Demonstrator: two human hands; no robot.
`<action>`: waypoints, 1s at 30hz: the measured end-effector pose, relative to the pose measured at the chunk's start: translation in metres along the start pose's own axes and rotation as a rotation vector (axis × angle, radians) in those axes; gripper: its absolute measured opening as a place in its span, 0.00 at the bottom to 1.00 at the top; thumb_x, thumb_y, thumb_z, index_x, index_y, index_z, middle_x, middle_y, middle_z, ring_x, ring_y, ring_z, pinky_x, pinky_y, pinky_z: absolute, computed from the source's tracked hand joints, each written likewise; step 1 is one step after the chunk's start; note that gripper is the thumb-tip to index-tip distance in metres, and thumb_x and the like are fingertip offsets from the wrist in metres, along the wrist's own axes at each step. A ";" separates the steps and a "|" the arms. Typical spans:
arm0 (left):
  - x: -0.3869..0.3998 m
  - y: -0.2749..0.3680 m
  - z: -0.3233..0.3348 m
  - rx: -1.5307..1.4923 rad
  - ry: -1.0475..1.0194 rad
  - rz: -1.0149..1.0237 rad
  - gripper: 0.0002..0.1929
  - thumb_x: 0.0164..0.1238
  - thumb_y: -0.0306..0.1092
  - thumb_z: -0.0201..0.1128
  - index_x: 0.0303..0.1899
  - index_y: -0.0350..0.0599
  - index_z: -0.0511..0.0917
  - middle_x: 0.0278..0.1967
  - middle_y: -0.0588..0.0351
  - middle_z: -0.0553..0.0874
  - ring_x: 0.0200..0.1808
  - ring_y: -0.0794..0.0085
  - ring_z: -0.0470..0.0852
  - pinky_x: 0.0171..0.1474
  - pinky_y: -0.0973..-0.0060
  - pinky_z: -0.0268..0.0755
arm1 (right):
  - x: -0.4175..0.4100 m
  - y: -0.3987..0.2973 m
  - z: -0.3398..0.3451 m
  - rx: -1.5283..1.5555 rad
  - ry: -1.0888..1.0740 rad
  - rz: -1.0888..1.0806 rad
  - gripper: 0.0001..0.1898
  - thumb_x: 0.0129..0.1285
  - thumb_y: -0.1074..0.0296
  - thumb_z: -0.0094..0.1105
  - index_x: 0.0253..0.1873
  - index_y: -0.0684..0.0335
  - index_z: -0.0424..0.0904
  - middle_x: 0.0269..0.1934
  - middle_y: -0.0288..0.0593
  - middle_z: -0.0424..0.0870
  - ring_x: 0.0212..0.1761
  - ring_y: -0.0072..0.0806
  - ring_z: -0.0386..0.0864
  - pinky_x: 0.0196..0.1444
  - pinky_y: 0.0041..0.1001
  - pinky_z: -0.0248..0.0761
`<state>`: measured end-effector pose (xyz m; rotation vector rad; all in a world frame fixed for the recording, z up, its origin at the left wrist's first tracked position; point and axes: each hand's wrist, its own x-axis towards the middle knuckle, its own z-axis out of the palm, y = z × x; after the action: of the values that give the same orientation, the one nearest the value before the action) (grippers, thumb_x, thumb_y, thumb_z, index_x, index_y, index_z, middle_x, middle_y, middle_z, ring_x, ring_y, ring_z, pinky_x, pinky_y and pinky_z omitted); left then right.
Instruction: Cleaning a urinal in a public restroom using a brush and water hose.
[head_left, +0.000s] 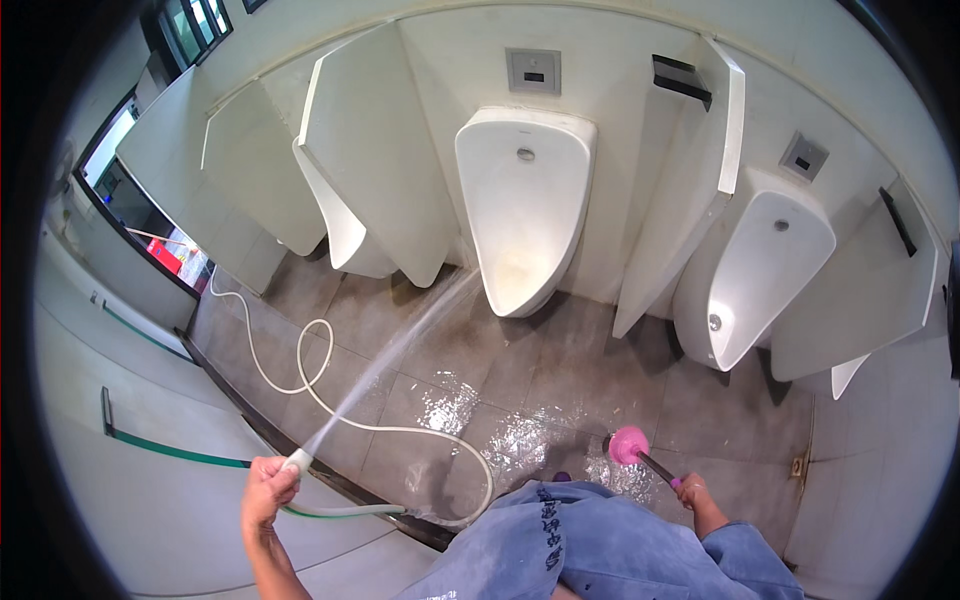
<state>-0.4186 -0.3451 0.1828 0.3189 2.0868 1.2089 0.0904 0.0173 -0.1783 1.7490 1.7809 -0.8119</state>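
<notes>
My left hand (271, 484) grips a white spray nozzle (299, 460) at the lower left. From it a jet of water (390, 356) runs to the foot of the wall just left of the middle urinal (526, 210). A pale hose (442, 431) loops over the wet tiled floor (480, 382). At the lower right my right hand (692, 491) is closed around the handle of a plunger with a pink cup (628, 445). The cup is at or just above the floor; which one I cannot tell.
Privacy partitions (375, 142) stand between the urinals. A second white urinal (757, 277) is on the right, another (349, 232) on the left. A dark drain channel or edge (352, 487) follows the left wall. Through the doorway at the left a red object (165, 256) shows.
</notes>
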 end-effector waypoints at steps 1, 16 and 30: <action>-0.002 0.000 -0.005 -0.023 0.042 0.029 0.12 0.52 0.31 0.54 0.14 0.42 0.68 0.10 0.65 0.65 0.09 0.88 0.56 0.12 0.86 0.42 | -0.001 0.001 0.001 0.000 0.002 -0.001 0.17 0.50 0.54 0.51 0.33 0.65 0.77 0.36 0.55 0.76 0.41 0.45 0.74 0.41 0.34 0.67; 0.005 0.015 -0.012 -0.049 0.046 0.142 0.12 0.51 0.34 0.55 0.14 0.43 0.66 0.09 0.66 0.64 0.09 0.88 0.54 0.12 0.87 0.41 | -0.003 0.064 0.040 -0.464 -0.271 -0.001 0.08 0.39 0.66 0.60 0.30 0.54 0.77 0.23 0.46 0.77 0.27 0.35 0.77 0.28 0.30 0.69; 0.041 -0.023 -0.010 0.223 -0.045 -0.081 0.13 0.50 0.31 0.55 0.11 0.42 0.68 0.09 0.65 0.67 0.10 0.85 0.59 0.14 0.84 0.48 | -0.035 0.056 0.038 -0.116 -0.124 0.167 0.10 0.37 0.66 0.63 0.24 0.67 0.77 0.23 0.49 0.78 0.26 0.36 0.78 0.26 0.31 0.70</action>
<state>-0.4523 -0.3424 0.1488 0.3561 2.1771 0.9161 0.1459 -0.0349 -0.1835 1.7072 1.5469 -0.7169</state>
